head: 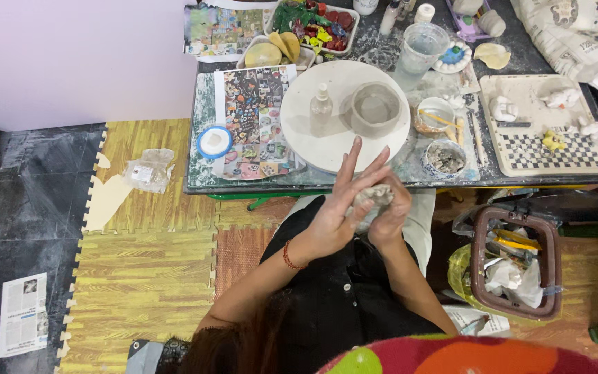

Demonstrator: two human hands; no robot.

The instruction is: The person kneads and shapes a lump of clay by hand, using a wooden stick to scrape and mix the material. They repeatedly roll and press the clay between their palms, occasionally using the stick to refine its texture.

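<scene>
A low table [243, 181] carries a round white board [313, 138] near its front edge, with a clay bowl [376, 107] and a small spray bottle [321, 104] on it. In front of that edge, the left hand [337, 208], fingers spread, and the curled right hand [390, 211] press a clay lump [376, 197] between them.

Head view, steeply down, near
</scene>
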